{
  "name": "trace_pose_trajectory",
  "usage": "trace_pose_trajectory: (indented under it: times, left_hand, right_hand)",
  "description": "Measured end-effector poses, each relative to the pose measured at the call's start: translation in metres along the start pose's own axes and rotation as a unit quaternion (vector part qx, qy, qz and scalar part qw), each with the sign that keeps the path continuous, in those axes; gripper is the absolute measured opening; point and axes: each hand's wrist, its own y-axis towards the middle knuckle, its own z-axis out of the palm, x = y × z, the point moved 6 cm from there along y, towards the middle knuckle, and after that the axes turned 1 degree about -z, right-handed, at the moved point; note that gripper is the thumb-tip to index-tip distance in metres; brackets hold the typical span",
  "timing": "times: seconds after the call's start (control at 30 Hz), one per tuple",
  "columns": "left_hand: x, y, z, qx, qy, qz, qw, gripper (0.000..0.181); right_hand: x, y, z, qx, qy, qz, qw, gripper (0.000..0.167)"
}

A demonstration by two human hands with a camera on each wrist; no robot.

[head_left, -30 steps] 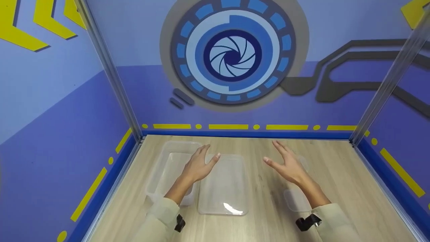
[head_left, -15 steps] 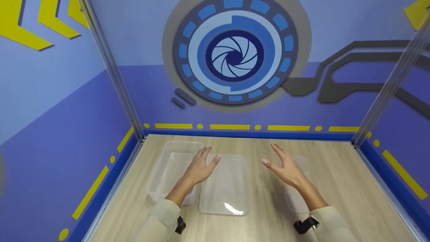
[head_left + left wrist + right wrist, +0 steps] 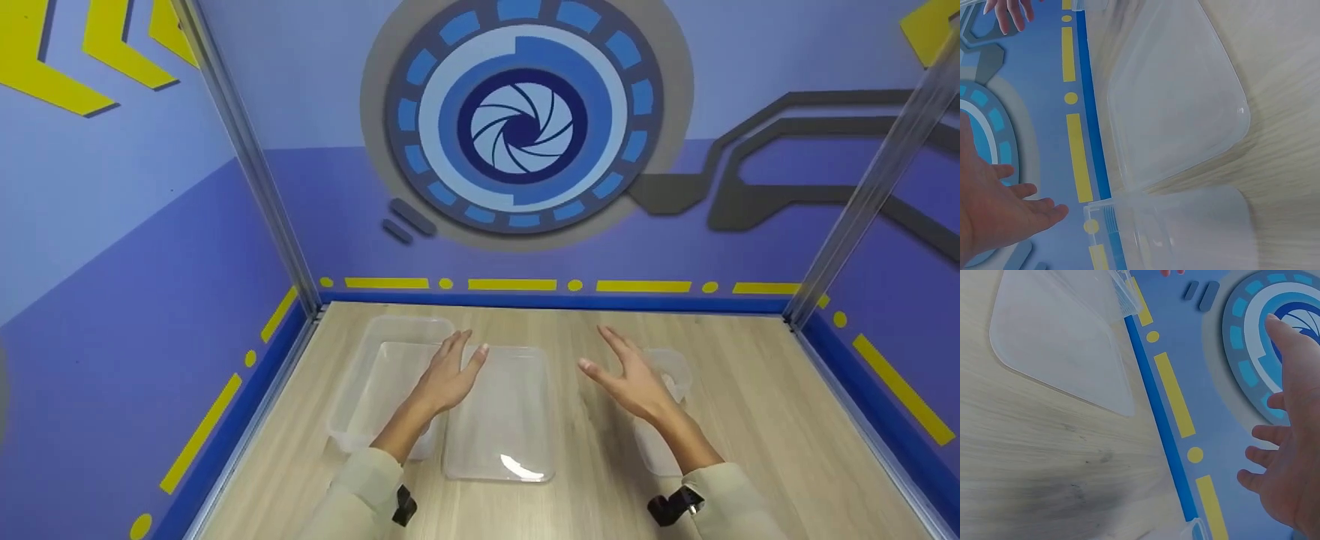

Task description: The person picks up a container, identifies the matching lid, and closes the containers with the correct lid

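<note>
My left hand [image 3: 445,377] hovers over the right side of a large clear plastic box [image 3: 358,386], fingers extended and holding nothing. Beside that box lies a clear rectangular lid [image 3: 501,420], flat on the table and between my hands. My right hand [image 3: 632,381] hangs in the air with spread fingers, also holding nothing. Partly behind it stands a small clear tub [image 3: 677,366]. A small clear lid [image 3: 654,451] lies nearer to me, half hidden by my right forearm. In the right wrist view, my thumb and fingers [image 3: 1266,434] are apart.
The wooden table [image 3: 765,420] is bounded by a printed blue wall [image 3: 315,217] at the back and panels at both sides. Metal posts [image 3: 259,172] stand at its rear corners. Each wrist carries a small black camera mount [image 3: 675,506].
My right hand has drifted slightly left and toward me, uncovering more of the small tub. The left hand has barely moved, and the containers and lids stay in place.
</note>
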Motion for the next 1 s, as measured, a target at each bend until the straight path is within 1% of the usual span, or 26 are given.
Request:
trace_pose_trajectory:
  times: [0.17, 0.27, 0.4, 0.47, 0.5, 0.7, 1.0]
  left_hand:
    - [0.001, 0.000, -0.001, -0.012, -0.016, -0.004, 0.9998, 0.081]
    - [0.001, 0.000, 0.000, -0.007, -0.017, -0.005, 0.9998, 0.081]
    - [0.002, -0.002, 0.002, 0.003, -0.023, -0.017, 0.9996, 0.082]
    - [0.002, -0.003, 0.002, 0.002, -0.029, -0.021, 0.9994, 0.082]
    - [0.002, -0.003, 0.002, 0.000, -0.030, -0.018, 0.9994, 0.081]
    - [0.002, -0.002, 0.003, -0.001, -0.018, -0.007, 0.9998, 0.080]
    - [0.006, 0.000, 0.012, 0.007, -0.014, -0.019, 0.9997, 0.071]
  right_hand:
    - [-0.002, -0.001, 0.004, 0.004, 0.013, 0.004, 0.9999, 0.086]
    - [-0.005, -0.003, 0.004, 0.004, 0.018, 0.011, 0.9998, 0.085]
    - [-0.006, -0.003, 0.005, 0.007, 0.023, 0.014, 0.9996, 0.085]
    - [-0.005, -0.002, 0.005, 0.009, 0.024, 0.010, 0.9996, 0.086]
    - [-0.005, -0.002, 0.005, 0.008, 0.023, 0.008, 0.9997, 0.085]
    - [-0.005, 0.000, 0.009, 0.004, 0.016, 0.005, 0.9998, 0.086]
    - [-0.012, -0.005, 0.017, 0.007, 0.045, 0.007, 0.9989, 0.083]
